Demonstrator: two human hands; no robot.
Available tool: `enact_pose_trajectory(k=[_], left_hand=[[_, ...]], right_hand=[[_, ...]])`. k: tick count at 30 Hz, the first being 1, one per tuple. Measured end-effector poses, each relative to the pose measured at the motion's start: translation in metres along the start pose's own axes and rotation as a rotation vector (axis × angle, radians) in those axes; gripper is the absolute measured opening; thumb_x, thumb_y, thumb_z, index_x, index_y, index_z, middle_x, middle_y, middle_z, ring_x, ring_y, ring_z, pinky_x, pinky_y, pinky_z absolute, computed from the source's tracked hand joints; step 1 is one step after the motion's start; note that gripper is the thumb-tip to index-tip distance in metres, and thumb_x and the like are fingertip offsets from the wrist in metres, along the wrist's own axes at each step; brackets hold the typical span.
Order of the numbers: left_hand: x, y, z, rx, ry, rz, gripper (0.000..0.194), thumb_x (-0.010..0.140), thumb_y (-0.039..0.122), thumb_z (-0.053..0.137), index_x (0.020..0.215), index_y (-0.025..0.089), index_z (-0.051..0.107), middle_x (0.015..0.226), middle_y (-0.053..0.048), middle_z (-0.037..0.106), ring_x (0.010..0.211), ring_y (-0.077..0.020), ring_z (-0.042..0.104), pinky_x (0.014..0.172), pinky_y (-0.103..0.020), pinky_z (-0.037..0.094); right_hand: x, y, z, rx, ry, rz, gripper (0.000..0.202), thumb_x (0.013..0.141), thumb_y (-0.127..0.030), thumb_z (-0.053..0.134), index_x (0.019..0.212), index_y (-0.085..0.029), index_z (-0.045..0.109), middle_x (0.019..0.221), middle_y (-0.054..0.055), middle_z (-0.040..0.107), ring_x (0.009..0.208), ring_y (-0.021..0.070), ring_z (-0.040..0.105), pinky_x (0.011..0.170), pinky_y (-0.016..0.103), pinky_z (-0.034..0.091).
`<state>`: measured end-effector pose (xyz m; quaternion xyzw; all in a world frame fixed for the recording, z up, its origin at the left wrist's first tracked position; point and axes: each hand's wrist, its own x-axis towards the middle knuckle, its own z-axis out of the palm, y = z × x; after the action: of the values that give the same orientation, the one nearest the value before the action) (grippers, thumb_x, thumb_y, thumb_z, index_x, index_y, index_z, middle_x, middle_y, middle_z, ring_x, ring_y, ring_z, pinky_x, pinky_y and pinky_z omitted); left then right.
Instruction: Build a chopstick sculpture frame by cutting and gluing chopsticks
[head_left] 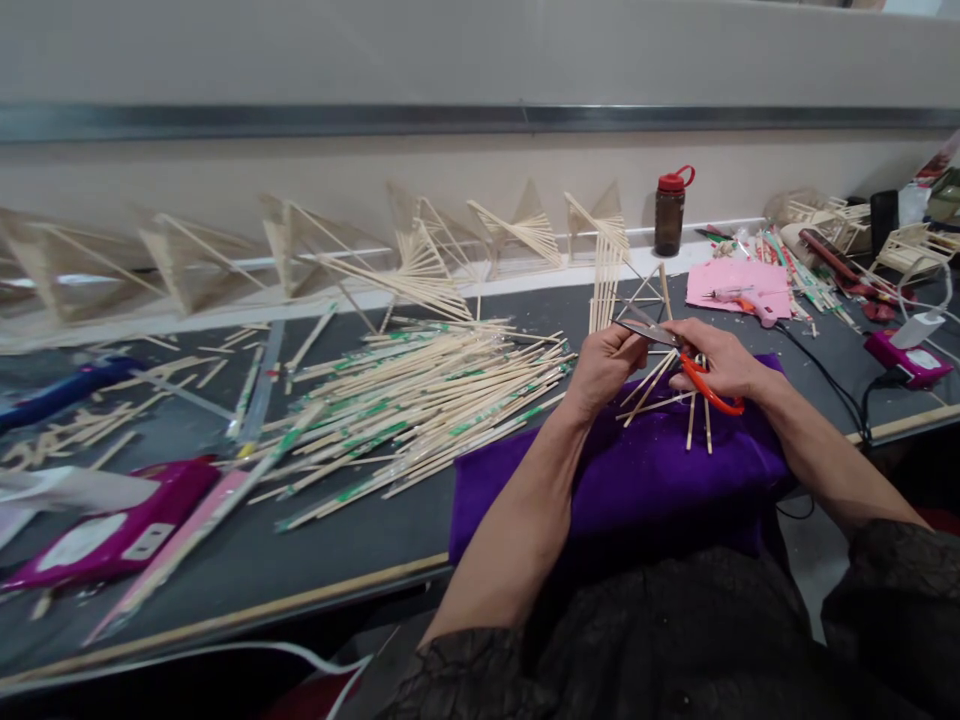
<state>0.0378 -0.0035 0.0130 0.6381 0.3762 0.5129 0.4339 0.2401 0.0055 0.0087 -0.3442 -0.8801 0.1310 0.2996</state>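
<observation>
Over purple cloth at the counter, the right hand holds scissors — left hand at the blades, grip unclear — seemingly trimming the stick frame beneath, which calls for a careful snip.

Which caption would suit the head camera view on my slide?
Right hand holding orange-handled scissors, left hand close by, above a purple cloth; wooden stick frames along the wall.
</observation>
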Motion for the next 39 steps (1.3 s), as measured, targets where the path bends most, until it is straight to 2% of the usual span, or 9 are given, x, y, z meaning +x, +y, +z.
enact_pose_trajectory(k=[5,9,13,16,22,25,29,34,39], left_hand=[[-0.0005,0.0005,0.0007,0.020,0.012,0.016,0.036,0.080,0.043,0.061,0.056,0.018,0.054,0.048,0.004,0.046,0.043,-0.0068,0.034,0.043,-0.023,0.025],[-0.0005,-0.0022,0.0011,-0.013,0.022,0.041,0.037,0.080,0.046,0.062,0.057,0.018,0.054,0.048,0.004,0.046,0.042,-0.0070,0.034,0.042,-0.023,0.025],[0.0007,-0.0049,0.0015,-0.011,0.033,0.041,0.040,0.079,0.048,0.063,0.055,0.018,0.053,0.048,0.003,0.047,0.041,-0.0065,0.034,0.041,-0.023,0.024],[0.0022,-0.0054,0.0022,-0.013,0.049,0.039,0.040,0.079,0.049,0.064,0.055,0.018,0.054,0.048,0.003,0.048,0.040,-0.0058,0.034,0.039,-0.022,0.024],[0.0032,-0.0044,0.0042,-0.105,0.103,0.037,0.025,0.068,0.038,0.076,0.069,0.019,0.061,0.053,0.003,0.055,0.039,-0.0054,0.038,0.038,-0.021,0.028],[0.0024,-0.0059,0.0039,-0.078,0.134,0.055,0.022,0.072,0.037,0.072,0.070,0.018,0.063,0.052,0.003,0.056,0.039,-0.0056,0.038,0.038,-0.021,0.028],[0.0014,-0.0080,0.0026,-0.053,0.134,0.050,0.018,0.074,0.036,0.069,0.072,0.018,0.064,0.052,0.004,0.056,0.038,-0.0058,0.036,0.038,-0.022,0.026],[0.0003,-0.0076,0.0017,0.024,0.106,0.036,0.021,0.077,0.039,0.064,0.073,0.018,0.066,0.053,0.004,0.055,0.040,-0.0066,0.037,0.040,-0.022,0.027],[-0.0009,-0.0060,0.0009,0.102,0.076,0.051,0.032,0.078,0.046,0.063,0.063,0.018,0.063,0.049,0.003,0.052,0.042,-0.0075,0.037,0.041,-0.022,0.026]], right_hand=[[0.0011,-0.0025,0.0008,0.047,0.004,0.055,0.059,0.072,-0.035,0.067,0.127,-0.021,0.055,0.109,0.007,0.064,0.075,0.0175,0.057,0.075,0.036,0.048],[0.0023,-0.0038,0.0018,0.035,0.013,0.074,0.054,0.072,-0.026,0.060,0.125,-0.018,0.058,0.108,0.008,0.066,0.071,0.0156,0.055,0.072,0.033,0.046],[0.0027,-0.0038,0.0028,0.016,0.012,0.086,0.053,0.072,-0.022,0.056,0.125,-0.018,0.058,0.106,0.008,0.067,0.070,0.0151,0.054,0.070,0.031,0.045],[0.0030,-0.0056,0.0035,-0.008,0.049,0.083,0.051,0.073,-0.023,0.055,0.123,-0.017,0.060,0.107,0.009,0.068,0.071,0.0161,0.055,0.071,0.032,0.045],[0.0037,-0.0074,0.0058,-0.057,0.096,0.085,0.050,0.071,-0.022,0.056,0.120,-0.017,0.059,0.106,0.009,0.067,0.071,0.0168,0.056,0.071,0.033,0.046],[0.0037,-0.0067,0.0063,-0.046,0.078,0.070,0.051,0.070,-0.023,0.059,0.121,-0.018,0.058,0.107,0.008,0.066,0.072,0.0163,0.056,0.071,0.032,0.046],[0.0028,-0.0061,0.0053,-0.041,0.064,0.061,0.053,0.073,-0.032,0.065,0.123,-0.019,0.055,0.110,0.008,0.065,0.077,0.0177,0.058,0.074,0.034,0.047],[0.0017,-0.0021,0.0038,-0.010,0.029,0.033,0.061,0.073,-0.044,0.069,0.127,-0.020,0.052,0.114,0.010,0.062,0.083,0.0199,0.059,0.077,0.037,0.049],[0.0011,0.0006,0.0024,0.011,0.016,0.016,0.062,0.074,-0.043,0.070,0.129,-0.023,0.051,0.112,0.009,0.061,0.083,0.0200,0.059,0.080,0.039,0.049]])
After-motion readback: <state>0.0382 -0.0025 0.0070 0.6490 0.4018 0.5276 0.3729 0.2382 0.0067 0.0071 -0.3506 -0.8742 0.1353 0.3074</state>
